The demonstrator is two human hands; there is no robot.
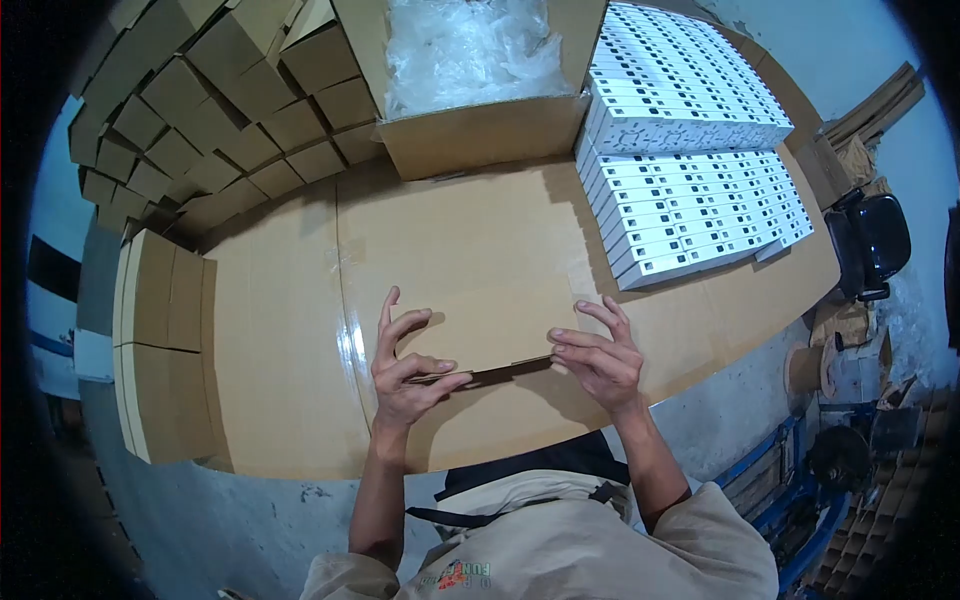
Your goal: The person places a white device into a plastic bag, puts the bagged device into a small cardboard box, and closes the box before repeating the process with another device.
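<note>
A plain brown cardboard box (490, 325) lies in front of me, hard to tell apart from the cardboard table cover of the same colour. Its near edge is lifted a little, with a dark gap of shadow below it. My left hand (408, 372) pinches the left end of this edge between thumb and forefinger, its other fingers curled above. At the right end, my right hand (600, 358) grips the edge with its fingertips. How deep the box is cannot be made out.
Small brown boxes (225, 110) are stacked at the back left, and several stand in a row (170, 300) at the left edge. An open carton (480, 140) holds clear plastic bags (470, 55). White labelled boxes (690, 200) fill the right side. A black chair (880, 240) stands beyond.
</note>
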